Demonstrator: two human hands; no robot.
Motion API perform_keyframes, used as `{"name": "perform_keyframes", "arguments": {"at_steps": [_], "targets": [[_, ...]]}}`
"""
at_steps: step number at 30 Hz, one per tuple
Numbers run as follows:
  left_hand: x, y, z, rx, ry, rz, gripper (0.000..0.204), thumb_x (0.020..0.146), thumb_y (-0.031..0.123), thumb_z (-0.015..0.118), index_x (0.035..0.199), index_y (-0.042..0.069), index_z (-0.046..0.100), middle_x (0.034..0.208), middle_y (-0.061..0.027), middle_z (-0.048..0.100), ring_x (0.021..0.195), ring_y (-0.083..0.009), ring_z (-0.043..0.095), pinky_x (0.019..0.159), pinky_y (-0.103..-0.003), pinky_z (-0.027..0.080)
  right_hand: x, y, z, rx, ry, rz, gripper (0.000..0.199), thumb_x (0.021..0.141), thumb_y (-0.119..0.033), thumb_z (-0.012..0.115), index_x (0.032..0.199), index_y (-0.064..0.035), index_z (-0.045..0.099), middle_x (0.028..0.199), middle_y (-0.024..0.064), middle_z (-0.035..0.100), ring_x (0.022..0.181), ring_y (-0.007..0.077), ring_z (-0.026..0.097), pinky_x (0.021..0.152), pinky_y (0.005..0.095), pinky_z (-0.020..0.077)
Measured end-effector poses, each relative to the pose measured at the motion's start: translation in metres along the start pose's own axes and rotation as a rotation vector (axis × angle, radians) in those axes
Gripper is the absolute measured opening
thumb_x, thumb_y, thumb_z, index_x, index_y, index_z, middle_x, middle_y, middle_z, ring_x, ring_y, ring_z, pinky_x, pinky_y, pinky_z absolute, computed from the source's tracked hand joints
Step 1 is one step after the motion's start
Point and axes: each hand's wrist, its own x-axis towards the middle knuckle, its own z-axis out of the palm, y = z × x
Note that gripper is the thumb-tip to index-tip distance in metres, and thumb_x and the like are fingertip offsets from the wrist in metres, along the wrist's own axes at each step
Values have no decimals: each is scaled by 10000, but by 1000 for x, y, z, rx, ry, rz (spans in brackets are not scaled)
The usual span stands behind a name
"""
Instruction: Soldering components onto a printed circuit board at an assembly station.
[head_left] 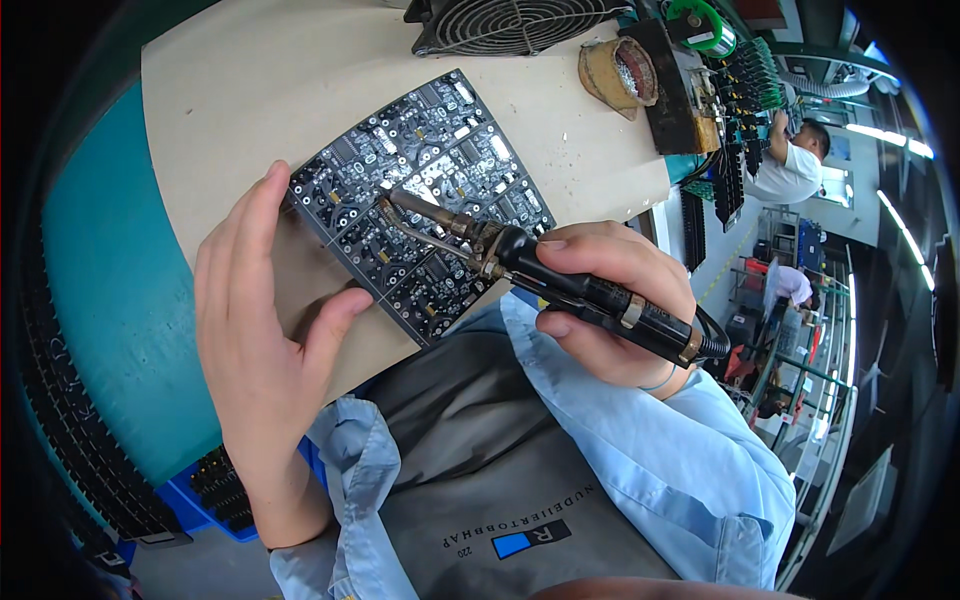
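Note:
A black circuit board panel (470, 150), densely set with small parts and split into several sections, lies tilted over the pale work surface in front of me. My left hand (262, 270) steadies its left edge, with the fingertips at the upper left corner and the thumb lower down. My right hand (625, 290) grips the black handle of a soldering iron (590, 293), which has a thin metal tube running along it. The iron's tip reaches over the board's middle left, at or just above the surface; actual contact I cannot tell.
A round black fan grille (520, 25) stands at the far edge. At far right are a worn tan cup (612, 75), a dark metal box (672, 95) and a green solder spool (700, 28). A teal mat (130, 290) borders the pale board. Another person (795, 165) works farther right.

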Motion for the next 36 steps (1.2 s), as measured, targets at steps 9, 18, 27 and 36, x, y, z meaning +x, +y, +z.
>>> {"name": "perform_keyframes", "arguments": {"at_steps": [9,18,27,36], "targets": [[0,-1,0,5,5,11,866,759,299,866,1517,79,511,1407,-139,607,1284,-313,583,1014,-431,451,3,-1,-3,-23,-24,-8,492,747,-25,887,1207,-2,715,1074,150,744,950,294,743,823,363,594],[1,1,-1,-3,-1,0,862,755,298,865,1512,78,516,1420,-133,602,1279,-311,585,1011,-429,453,6,-2,-3,-14,-30,-10,494,745,-28,890,1206,-6,713,1074,145,745,946,298,742,818,363,592],[1,0,-1,7,3,14,861,755,305,863,1509,75,517,1432,-121,603,1284,-307,586,1008,-428,455,5,0,-4,-23,-30,-24,501,742,-32,891,1209,-7,711,1056,153,746,931,297,742,825,362,589],[0,1,-2,4,-3,5,871,756,315,865,1515,76,510,1439,-122,600,1294,-301,585,1009,-424,454,4,-1,-4,-42,-9,-22,482,733,-33,891,1183,-21,720,1057,148,755,921,288,749,816,352,596]]}}
